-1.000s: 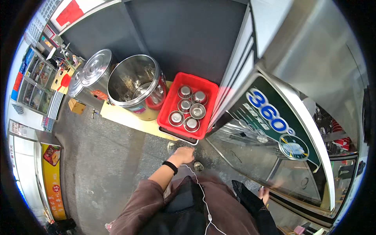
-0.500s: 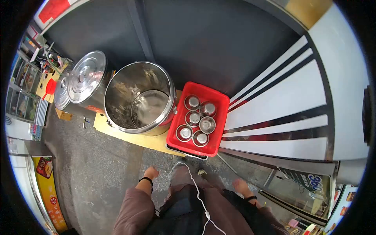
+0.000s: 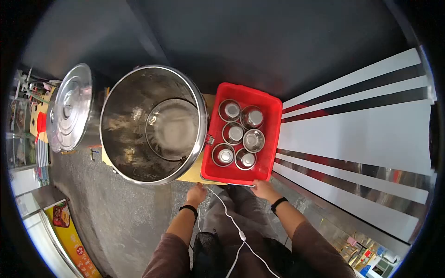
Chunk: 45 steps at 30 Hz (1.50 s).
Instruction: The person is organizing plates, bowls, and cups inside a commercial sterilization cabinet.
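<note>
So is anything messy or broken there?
Nothing looks broken or spilled. Six steel cups stand upright in the red crate. The big pot is open, with dull streaks inside; the pot beside it has its lid on. Both hands are at the crate's near edge.

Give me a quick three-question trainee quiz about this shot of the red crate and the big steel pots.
1. How many steel cups sit in the red crate?
2. True or false: the large pot beside the crate has its lid on.
3. Which hand touches the crate's near edge: A) left hand, B) right hand, C) neither?

Key:
1. Six cups.
2. False; it stands open, with a smaller steel vessel inside. The lidded pot is farther left.
3. B. The right hand is at the near rim; the left hand is at the board's edge below the large pot.
</note>
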Motion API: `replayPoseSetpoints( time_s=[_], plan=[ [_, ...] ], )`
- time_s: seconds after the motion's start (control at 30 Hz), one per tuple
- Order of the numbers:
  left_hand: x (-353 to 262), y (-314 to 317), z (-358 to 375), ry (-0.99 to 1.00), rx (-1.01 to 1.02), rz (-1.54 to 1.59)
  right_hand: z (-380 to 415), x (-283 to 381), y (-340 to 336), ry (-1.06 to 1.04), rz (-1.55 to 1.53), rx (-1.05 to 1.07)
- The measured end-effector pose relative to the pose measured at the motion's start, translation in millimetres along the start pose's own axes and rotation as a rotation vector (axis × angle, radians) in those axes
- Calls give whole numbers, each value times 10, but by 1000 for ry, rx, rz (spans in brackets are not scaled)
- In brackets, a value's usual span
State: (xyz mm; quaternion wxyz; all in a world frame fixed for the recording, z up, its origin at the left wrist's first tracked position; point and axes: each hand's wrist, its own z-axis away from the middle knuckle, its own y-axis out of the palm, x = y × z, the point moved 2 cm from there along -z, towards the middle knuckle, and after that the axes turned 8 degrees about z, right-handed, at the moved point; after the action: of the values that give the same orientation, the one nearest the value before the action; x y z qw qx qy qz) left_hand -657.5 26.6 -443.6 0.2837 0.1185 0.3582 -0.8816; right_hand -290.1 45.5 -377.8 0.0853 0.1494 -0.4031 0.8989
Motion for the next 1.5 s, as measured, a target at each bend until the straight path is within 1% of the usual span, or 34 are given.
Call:
replayPoseSetpoints(
  time_s=[0.03, 0.1, 0.13, 0.23, 0.27, 0.3, 0.37, 0.4, 0.43, 0.5, 0.53, 0.63, 0.67, 0.7, 0.77, 0.83, 0.87, 0.9, 0.93, 0.97, 1.07, 1.17, 1.23, 1.37, 1.4, 1.5],
  plan=[
    [-131, -43, -68, 6, 37, -15, -151, -6, 103, -9, 25, -17],
    [-353, -135, -256, 18, 100, -41, -495, -64, 304, 52, -10, -50],
    [-373, -81, -351, 38, 118, -67, -647, -60, 347, 80, -28, -67],
    [-469, 85, -492, 87, 62, -72, -1051, 35, 397, 105, -10, -156],
    [-503, 123, -489, 93, 53, -22, -1145, 85, 367, 70, 0, -151],
    [-570, 122, -413, 96, 47, 26, -1272, 120, 397, 69, 4, -86],
    [-565, 183, -300, 117, 60, 112, -1433, 243, 381, -19, 51, -141],
    [-497, 258, -230, 135, 70, 153, -1573, 233, 527, -44, 58, -154],
    [-429, 309, -136, 151, 81, 196, -1636, 303, 534, -76, 90, -177],
    [-280, 389, 39, 83, 131, 155, -1774, 440, 516, -138, 159, -222],
    [-173, 446, 128, 50, 156, 137, -1856, 503, 540, -95, 108, -160],
    [452, 731, 299, -1, 215, 95, -2008, 674, 557, -65, 161, -171],
    [643, 770, 348, -28, 229, 59, -2085, 651, 664, -58, 138, -204],
    [825, 790, 393, -55, 244, 24, -2111, 670, 694, -32, 125, -195],
    [1040, 734, 418, -132, 242, -20, -2133, 706, 735, 21, 98, -174],
    [1205, 642, 456, -234, 205, -37, -2174, 734, 784, 37, 148, -179],
    [1284, 603, 404, -260, 229, -105, -2215, 753, 805, 52, 176, -175],
    [1344, 545, 390, -240, 204, -75, -2243, 764, 847, 67, 204, -171],
    [1388, 491, 376, -221, 177, -45, -2270, 790, 875, 61, 245, -225],
    [1411, 460, 362, -202, 150, -14, -2296, 799, 903, 63, 262, -214],
    [1316, 311, 254, 1, 0, 110, -2343, 853, 864, 67, 281, -180],
    [807, 53, 142, 21, -77, 310, -2268, 840, 798, 57, 241, -148],
    [569, 52, 24, 73, -109, 394, -2201, 836, 713, 49, 217, -132],
    [35, 9, -159, 243, -187, 457, -1970, 885, 467, 94, 72, -210],
    [-155, -88, -174, 265, -185, 398, -1910, 872, 466, 83, 49, -294],
    [-482, -218, -247, 295, -242, 481, -1722, 805, 362, 61, -91, -368]
  ],
)
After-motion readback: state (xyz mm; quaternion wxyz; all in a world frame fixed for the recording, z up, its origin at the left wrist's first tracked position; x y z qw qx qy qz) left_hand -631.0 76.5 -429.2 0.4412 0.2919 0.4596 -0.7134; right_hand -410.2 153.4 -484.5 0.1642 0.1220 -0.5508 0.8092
